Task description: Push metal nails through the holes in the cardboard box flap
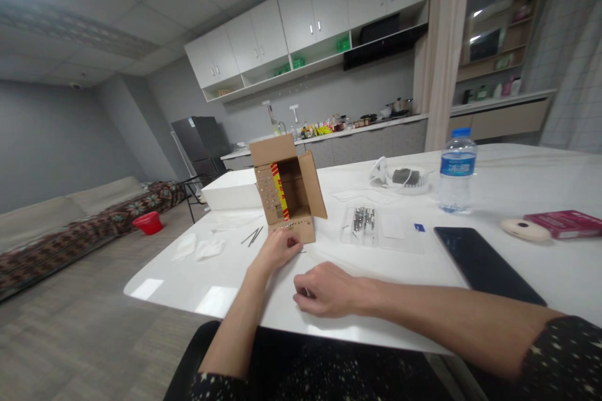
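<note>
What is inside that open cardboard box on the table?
The cardboard box stands open toward the camera. Inside shows a red and yellow strip along its left wall, then dark, seemingly bare cardboard. The left hand covers part of the lower flap, so anything there is hidden.

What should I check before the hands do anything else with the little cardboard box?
1. Left hand steadies the cardboard box: ok, its fingers rest on the lower front flap.
2. Box stands upright and open: ok, flaps spread, opening faces the camera.
3. Right hand holds something: cannot tell, fingers curl closed on the table and hide whatever is inside.
4. Spare metal pieces within reach: ok, the clear tray of metal pieces sits just right of the box.
5. Water bottle out of the way: ok, capped, upright, far right.
6. Dark tablet clear of the hands: ok, beside the right forearm.
</note>
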Demonstrator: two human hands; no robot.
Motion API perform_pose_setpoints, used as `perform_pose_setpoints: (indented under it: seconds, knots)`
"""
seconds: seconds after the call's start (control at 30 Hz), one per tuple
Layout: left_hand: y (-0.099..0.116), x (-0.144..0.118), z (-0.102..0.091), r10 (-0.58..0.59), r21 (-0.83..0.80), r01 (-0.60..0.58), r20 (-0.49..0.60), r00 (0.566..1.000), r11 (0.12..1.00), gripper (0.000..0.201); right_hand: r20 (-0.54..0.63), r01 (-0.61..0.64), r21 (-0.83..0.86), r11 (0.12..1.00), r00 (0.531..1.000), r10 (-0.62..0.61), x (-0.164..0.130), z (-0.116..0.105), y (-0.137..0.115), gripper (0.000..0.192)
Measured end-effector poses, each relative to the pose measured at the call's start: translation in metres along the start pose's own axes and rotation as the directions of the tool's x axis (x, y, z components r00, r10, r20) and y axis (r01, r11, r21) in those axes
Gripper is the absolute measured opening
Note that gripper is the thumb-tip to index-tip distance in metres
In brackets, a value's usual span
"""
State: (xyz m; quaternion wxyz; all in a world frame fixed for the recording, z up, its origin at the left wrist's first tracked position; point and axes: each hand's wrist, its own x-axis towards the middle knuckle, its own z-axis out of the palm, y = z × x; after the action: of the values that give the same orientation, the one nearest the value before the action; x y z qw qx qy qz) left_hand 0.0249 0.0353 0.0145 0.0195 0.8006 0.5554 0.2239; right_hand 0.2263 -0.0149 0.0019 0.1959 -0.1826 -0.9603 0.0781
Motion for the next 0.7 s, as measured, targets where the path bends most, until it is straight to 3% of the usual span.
perform_pose_setpoints:
  seconds: [0.7]
  knots:
    - [0.0036, -0.0002, 0.0007, -0.017, -0.062, 0.018, 0.025, 1.0, 0.998, 0.013, 0.011, -0.009, -0.02, 1.0, 1.0, 0.009, 0.0, 0.0009, 0.0, 0.025]
